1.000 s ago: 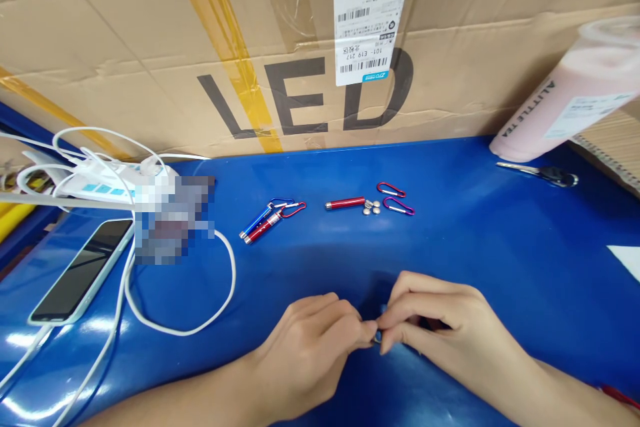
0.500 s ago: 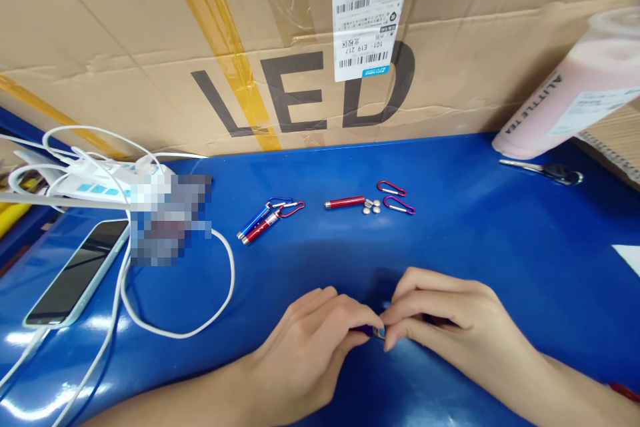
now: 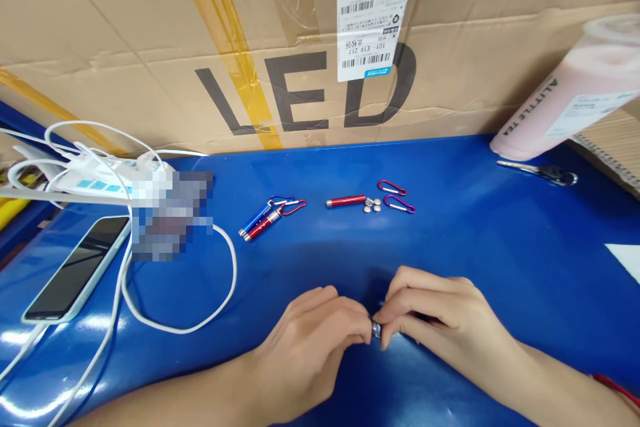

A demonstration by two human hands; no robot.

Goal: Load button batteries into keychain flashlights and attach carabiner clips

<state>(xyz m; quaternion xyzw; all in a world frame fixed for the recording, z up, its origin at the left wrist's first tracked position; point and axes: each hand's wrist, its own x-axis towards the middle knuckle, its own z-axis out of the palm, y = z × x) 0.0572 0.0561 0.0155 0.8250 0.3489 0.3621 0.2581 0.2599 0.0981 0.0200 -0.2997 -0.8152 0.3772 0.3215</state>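
My left hand [image 3: 315,340] and my right hand [image 3: 435,323] meet near the front of the blue table [image 3: 500,247]. Both pinch a small keychain flashlight [image 3: 376,329], mostly hidden by the fingers; only a silver ring end shows between the fingertips. Further back lie a blue and a red keychain flashlight [image 3: 265,219] with clips. To their right are a red flashlight tube [image 3: 345,201], a few button cells [image 3: 373,205], a red carabiner [image 3: 391,187] and a purple carabiner [image 3: 399,204].
A large cardboard box marked LED [image 3: 310,47] walls the back. At the left are a phone [image 3: 75,268], a white cable [image 3: 200,307] and a power strip [image 3: 95,177]. A pink tea cup [image 3: 570,97] lies at the right, with scissors [image 3: 540,172] beside it.
My fingers have shifted slightly on the small flashlight; its silver end now shows between the fingertips. The things on the table have not moved.
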